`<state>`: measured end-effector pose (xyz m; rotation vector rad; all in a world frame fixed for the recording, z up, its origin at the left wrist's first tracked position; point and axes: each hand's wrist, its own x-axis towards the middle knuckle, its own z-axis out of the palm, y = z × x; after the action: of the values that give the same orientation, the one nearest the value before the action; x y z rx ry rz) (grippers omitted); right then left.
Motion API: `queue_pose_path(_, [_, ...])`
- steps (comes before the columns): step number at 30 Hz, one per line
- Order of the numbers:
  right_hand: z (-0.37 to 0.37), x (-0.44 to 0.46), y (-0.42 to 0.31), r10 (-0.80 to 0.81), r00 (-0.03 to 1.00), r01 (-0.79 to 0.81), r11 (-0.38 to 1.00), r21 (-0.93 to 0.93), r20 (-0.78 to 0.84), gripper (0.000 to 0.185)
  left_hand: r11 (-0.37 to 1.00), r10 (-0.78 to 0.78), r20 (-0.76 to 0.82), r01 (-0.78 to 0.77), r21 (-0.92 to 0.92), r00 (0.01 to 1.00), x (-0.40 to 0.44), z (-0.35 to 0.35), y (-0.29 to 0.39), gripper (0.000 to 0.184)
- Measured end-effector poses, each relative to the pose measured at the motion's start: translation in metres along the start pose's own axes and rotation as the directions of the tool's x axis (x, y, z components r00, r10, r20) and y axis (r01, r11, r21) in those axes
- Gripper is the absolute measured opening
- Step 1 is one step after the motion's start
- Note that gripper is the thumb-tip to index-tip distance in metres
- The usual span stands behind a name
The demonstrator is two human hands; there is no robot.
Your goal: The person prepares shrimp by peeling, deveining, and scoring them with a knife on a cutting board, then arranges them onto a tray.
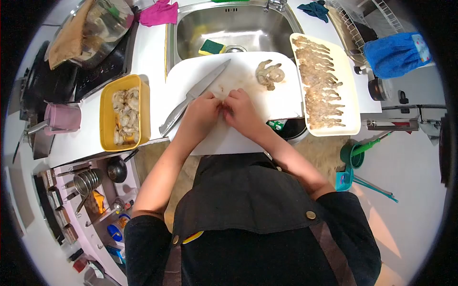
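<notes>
My left hand (pixel 202 113) and my right hand (pixel 239 110) meet over the middle of the white cutting board (pixel 281 102), fingers pinched together. Something small sits between the fingertips, too hidden to make out. A large knife (pixel 202 86) lies on the board beside my left hand, its tip pointing toward the sink. Beyond my right hand, a small pile of raw shrimp (pixel 270 75) rests on the board. Peeled shrimp (pixel 126 117) fill part of the yellow container (pixel 107 117) on the left. To the right, a cream tray (pixel 354 112) holds a row of flattened shrimp or shells (pixel 319 83).
Behind the board is a steel sink (pixel 200 28) with a sponge (pixel 212 47). A pink cup (pixel 64 117) and a stove (pixel 102 71) are at left. A pink cloth (pixel 159 13) lies by the sink; a blue towel (pixel 395 53) hangs at right.
</notes>
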<state>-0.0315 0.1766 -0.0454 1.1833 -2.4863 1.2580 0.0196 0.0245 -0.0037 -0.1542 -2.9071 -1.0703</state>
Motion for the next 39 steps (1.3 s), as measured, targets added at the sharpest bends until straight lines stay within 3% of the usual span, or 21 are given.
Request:
queue_pose_path(6, [0.003, 0.006, -0.007, 0.002, 1.0, -0.002, 0.998, -0.068, 0.005, 0.009, 0.998, 0.04, 0.01, -0.04, -0.044, 0.999, 0.005, -0.004, -0.01, 0.013])
queue_pose_path(9, [-0.007, 0.009, -0.009, 0.06, 0.99, -0.041, 0.988, -0.149, 0.125, 0.008, 0.997, -0.024, 0.07, 0.029, -0.069, 0.997, 0.004, -0.023, -0.01, 0.015])
queue_pose_path(12, [-0.011, 0.016, -0.014, 0.007, 0.999, -0.005, 1.0, -0.024, 0.052, 0.006, 0.996, -0.059, 0.089, 0.065, -0.067, 0.994, 0.002, -0.034, -0.018, 0.017])
queue_pose_path(15, [0.007, 0.022, -0.017, -0.045, 0.994, 0.051, 0.997, -0.06, 0.098, 0.006, 0.999, -0.042, 0.105, 0.045, -0.026, 0.994, 0.001, -0.035, -0.02, 0.016])
queue_pose_path(18, [0.012, 0.023, -0.02, 0.048, 0.983, -0.043, 0.999, -0.032, 0.176, 0.012, 1.0, 0.008, 0.114, -0.01, 0.011, 0.993, 0.003, -0.037, -0.022, 0.014])
queue_pose_path(25, [0.018, 0.022, -0.023, 0.024, 0.981, 0.005, 0.989, -0.151, 0.19, 0.012, 0.998, 0.063, 0.161, -0.061, -0.021, 0.985, 0.004, -0.036, -0.034, 0.014])
queue_pose_path(31, [0.009, 0.024, -0.026, 0.07, 0.983, -0.058, 0.995, -0.08, 0.168, 0.007, 0.992, -0.027, 0.081, 0.037, -0.122, 0.996, -0.008, -0.041, -0.04, 0.016])
queue_pose_path(39, [0.029, 0.03, -0.028, 0.01, 0.989, 0.004, 0.996, -0.094, 0.149, 0.01, 1.0, -0.015, 0.112, 0.015, 0.005, 0.994, -0.007, -0.042, -0.037, 0.016])
